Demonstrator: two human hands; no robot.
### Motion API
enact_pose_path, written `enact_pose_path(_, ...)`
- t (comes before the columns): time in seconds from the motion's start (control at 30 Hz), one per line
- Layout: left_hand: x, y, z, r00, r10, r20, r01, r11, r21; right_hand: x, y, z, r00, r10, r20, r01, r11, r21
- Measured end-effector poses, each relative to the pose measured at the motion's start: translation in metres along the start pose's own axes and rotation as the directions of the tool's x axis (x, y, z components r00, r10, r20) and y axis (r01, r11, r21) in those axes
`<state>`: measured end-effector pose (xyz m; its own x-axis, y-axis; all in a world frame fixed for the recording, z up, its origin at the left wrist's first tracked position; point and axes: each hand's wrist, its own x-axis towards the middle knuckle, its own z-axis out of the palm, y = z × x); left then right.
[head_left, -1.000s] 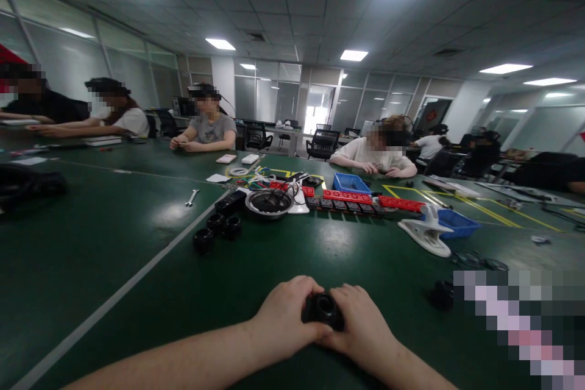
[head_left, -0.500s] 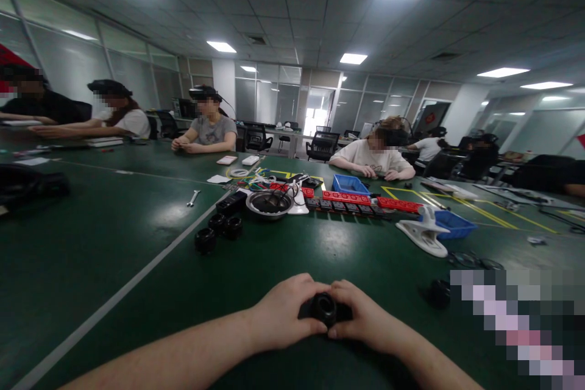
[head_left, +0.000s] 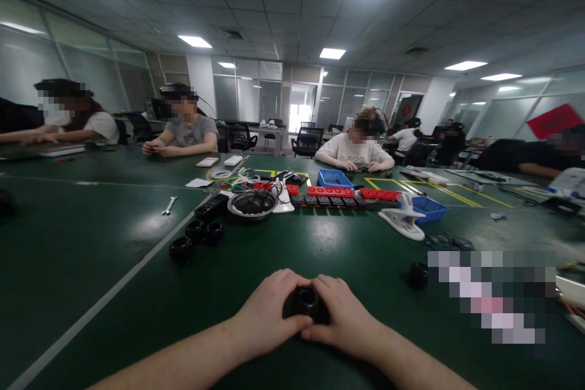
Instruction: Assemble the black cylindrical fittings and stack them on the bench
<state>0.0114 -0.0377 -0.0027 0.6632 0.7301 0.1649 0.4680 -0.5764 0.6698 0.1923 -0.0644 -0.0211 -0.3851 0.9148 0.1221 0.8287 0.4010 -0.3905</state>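
My left hand [head_left: 270, 312] curls round the left side of a small black tyre [head_left: 306, 300], its index finger and thumb touching the rim. From the other side my right hand [head_left: 343, 315] closes on the same tyre. The thumbs meet at the near edge, and the tyre's round hole faces up toward me. It sits low over the green table, and I cannot tell whether it touches the surface. To the left stand several similar black tyres [head_left: 181, 250]. Another dark round piece [head_left: 417, 275] lies to the right, partly behind a blurred-out patch.
On the green table [head_left: 114, 268] lie a wrench [head_left: 169, 206], a metal bowl [head_left: 252, 215], red strips [head_left: 329, 191], blue bins [head_left: 335, 179], a white clamp-like stand [head_left: 402, 223] and tangled cables. A co-worker [head_left: 356, 146] sits across; another [head_left: 188, 128] sits farther left.
The whole view has shifted, so the table things and people appear farther left. My right hand shows more of its back and covers more of the tyre's right side. Both hands keep their hold.
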Motion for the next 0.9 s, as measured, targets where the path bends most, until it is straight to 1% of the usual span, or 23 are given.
enact_pose_path(0.1, 0.000, 0.000, -0.002, 0.999, 0.052, 0.016, -0.052, 0.999, -0.017, 0.002, 0.011, -0.008, 0.993, -0.094, 0.071, 0.084, 0.988, 0.128)
enact_pose_path(0.17, 0.000, 0.000, -0.002, 0.998, 0.052, 0.032, -0.052, 0.999, -0.015, 0.004, 0.017, -0.012, 0.983, -0.144, 0.111, 0.119, 0.972, 0.202)
enact_pose_path(0.23, 0.000, 0.001, -0.001, 0.999, 0.032, 0.040, -0.032, 0.999, -0.004, 0.006, 0.018, -0.013, 0.985, -0.134, 0.113, 0.105, 0.966, 0.235)
enact_pose_path(0.3, 0.000, 0.003, 0.002, 1.000, -0.005, 0.019, 0.004, 1.000, 0.021, 0.006, 0.016, -0.009, 0.995, -0.057, 0.086, 0.039, 0.981, 0.192)
enact_pose_path(0.37, 0.000, 0.004, 0.005, 0.998, -0.055, -0.026, 0.056, 0.997, 0.047, 0.005, 0.009, -0.004, 0.999, 0.030, 0.034, -0.032, 0.997, 0.073)
enact_pose_path(0.43, -0.001, 0.005, 0.008, 0.994, -0.089, -0.065, 0.093, 0.994, 0.058, 0.004, 0.002, 0.002, 0.997, 0.075, -0.022, -0.077, 0.995, -0.063)
enact_pose_path(0.5, -0.001, 0.005, 0.008, 0.994, -0.083, -0.067, 0.086, 0.995, 0.050, 0.002, -0.003, 0.005, 0.995, 0.077, -0.056, -0.085, 0.985, -0.153)
enact_pose_path(0.6, -0.001, 0.003, 0.005, 1.000, -0.029, -0.005, 0.029, 0.999, 0.024, 0.000, -0.004, 0.004, 0.997, 0.032, -0.069, -0.044, 0.984, -0.173)
enact_pose_path(0.67, 0.000, 0.000, 0.003, 0.999, 0.009, 0.037, -0.010, 1.000, 0.011, 0.000, -0.001, -0.001, 0.999, -0.015, -0.043, 0.010, 0.992, -0.123)
enact_pose_path(0.77, 0.001, -0.004, 0.000, 0.996, 0.046, 0.075, -0.047, 0.999, 0.003, 0.000, 0.007, -0.011, 0.993, -0.098, 0.071, 0.099, 0.995, -0.010)
enact_pose_path(0.83, 0.002, -0.005, 0.000, 0.996, 0.047, 0.081, -0.047, 0.999, 0.001, 0.000, 0.012, -0.015, 0.982, -0.137, 0.127, 0.132, 0.990, 0.043)
enact_pose_path(0.9, 0.002, -0.004, 0.001, 0.997, 0.031, 0.070, -0.032, 0.999, 0.002, 0.002, 0.015, -0.016, 0.979, -0.148, 0.139, 0.140, 0.988, 0.066)
